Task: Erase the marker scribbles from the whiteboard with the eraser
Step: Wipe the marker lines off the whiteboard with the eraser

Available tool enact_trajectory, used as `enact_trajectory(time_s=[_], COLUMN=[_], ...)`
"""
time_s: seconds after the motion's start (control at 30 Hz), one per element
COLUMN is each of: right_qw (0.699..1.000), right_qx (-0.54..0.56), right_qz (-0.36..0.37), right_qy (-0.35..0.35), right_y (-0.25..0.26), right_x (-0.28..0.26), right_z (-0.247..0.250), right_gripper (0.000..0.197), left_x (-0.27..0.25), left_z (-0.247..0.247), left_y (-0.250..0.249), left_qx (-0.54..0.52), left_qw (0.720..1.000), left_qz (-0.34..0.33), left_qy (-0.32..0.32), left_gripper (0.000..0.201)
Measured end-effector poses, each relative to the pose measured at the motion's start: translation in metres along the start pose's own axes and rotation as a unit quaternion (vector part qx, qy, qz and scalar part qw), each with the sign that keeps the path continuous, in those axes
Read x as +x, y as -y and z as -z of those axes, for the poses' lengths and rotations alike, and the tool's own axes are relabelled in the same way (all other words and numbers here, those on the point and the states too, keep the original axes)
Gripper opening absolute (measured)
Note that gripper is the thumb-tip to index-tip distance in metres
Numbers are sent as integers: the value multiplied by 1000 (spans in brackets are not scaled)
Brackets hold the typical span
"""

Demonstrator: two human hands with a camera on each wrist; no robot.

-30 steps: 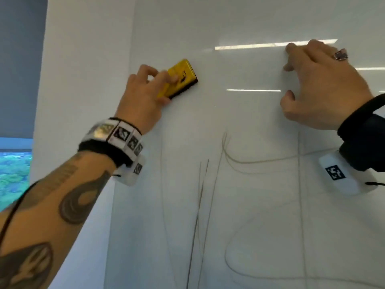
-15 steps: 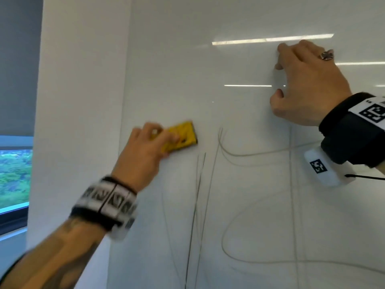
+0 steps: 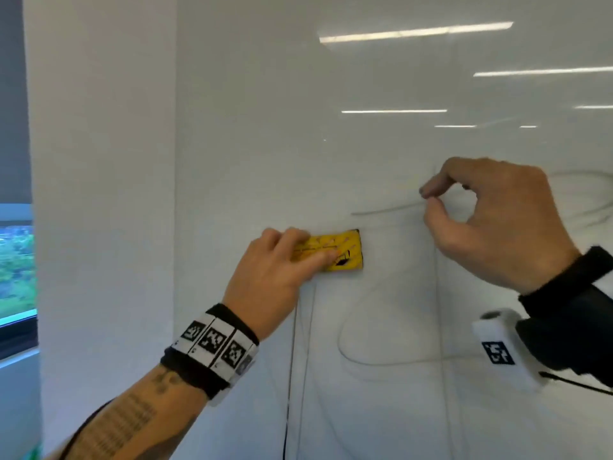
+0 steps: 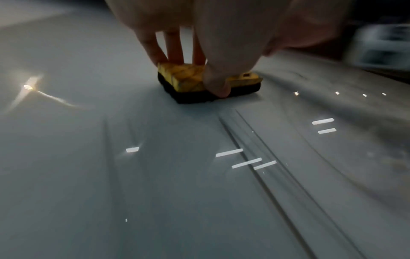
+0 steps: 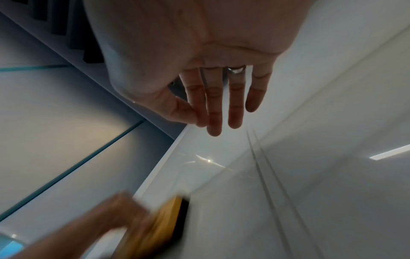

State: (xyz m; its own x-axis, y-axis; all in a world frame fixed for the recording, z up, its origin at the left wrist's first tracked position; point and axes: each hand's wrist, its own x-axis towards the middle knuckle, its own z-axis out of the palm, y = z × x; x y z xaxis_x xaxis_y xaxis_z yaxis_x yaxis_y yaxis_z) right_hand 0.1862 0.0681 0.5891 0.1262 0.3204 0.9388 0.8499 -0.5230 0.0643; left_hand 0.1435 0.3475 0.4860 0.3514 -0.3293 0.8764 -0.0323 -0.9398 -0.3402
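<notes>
A yellow eraser [image 3: 345, 250] with a black felt base lies flat against the glossy whiteboard [image 3: 248, 161]. My left hand [image 3: 311, 250] grips it, fingers along the top edge and thumb on the lower side. The left wrist view shows the eraser [image 4: 184, 80] pinched between the fingers [image 4: 173, 50] and thumb. Thin grey marker scribbles [image 3: 381, 361] run below and to the right of the eraser, with a darker vertical line [image 3: 288, 393] under it. My right hand [image 3: 428, 200] is up and to the right, empty, thumb tip close to the forefinger tip.
A white wall column [image 3: 99, 194] borders the board's left edge. Beyond it is a window [image 3: 16, 270] with greenery outside. Ceiling lights reflect as bright bars [image 3: 414, 31] on the upper board. More faint loops [image 3: 583, 207] extend to the right.
My left hand slid the eraser down the board and slightly right, onto the top of the vertical lines. My right hand dropped lower and its thumb and forefinger came together.
</notes>
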Motion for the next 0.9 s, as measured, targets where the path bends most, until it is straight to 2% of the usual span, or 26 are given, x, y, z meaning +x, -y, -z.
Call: enact_trajectory(time_s=[0.13,0.23,0.3,0.37,0.4,0.47,0.53,0.63,0.73,0.8,0.9], right_qw=[1000,999,999,998,997,995,994,992,992,993,994], right_qx=[-6,-11,-5,4,6,11,19,31,41,41,28], right_qz=[-18,-29,-34,-47,-54,-64,-64,-53,-46,-38,-32], right_qy=[25,43,41,47,55,78,92,108,109,108,102], right_y=[1,-5,-9,-13,-15,-16,-14,-6,2,5,5], right_x=[-58,-90,-108,-123,-130,-139,-143,-144,-145,-149,-152], right_z=[-15,-23,-24,-23,-23,-24,-29,-43,-55,-60,-59], right_gripper=[10,11,10,9,9,9,8,7,7,7,7], left_x=[89,102,66,-1,-35,-80,-77,-31,-21,-62,-145], left_z=[29,28,14,-5,-12,-16,-10,8,8,-10,-32], left_y=[35,34,17,-4,-12,-11,9,47,55,33,-21], left_qx=[18,21,12,-1,-5,-19,-26,-21,-27,-53,-106], left_qw=[997,996,999,1000,1000,997,993,977,969,973,968], left_qz=[68,64,33,10,14,65,114,202,226,217,224], left_qy=[-35,-53,-35,9,24,28,8,-63,-91,-61,38], left_gripper=[52,50,48,47,48,53,53,47,48,51,40])
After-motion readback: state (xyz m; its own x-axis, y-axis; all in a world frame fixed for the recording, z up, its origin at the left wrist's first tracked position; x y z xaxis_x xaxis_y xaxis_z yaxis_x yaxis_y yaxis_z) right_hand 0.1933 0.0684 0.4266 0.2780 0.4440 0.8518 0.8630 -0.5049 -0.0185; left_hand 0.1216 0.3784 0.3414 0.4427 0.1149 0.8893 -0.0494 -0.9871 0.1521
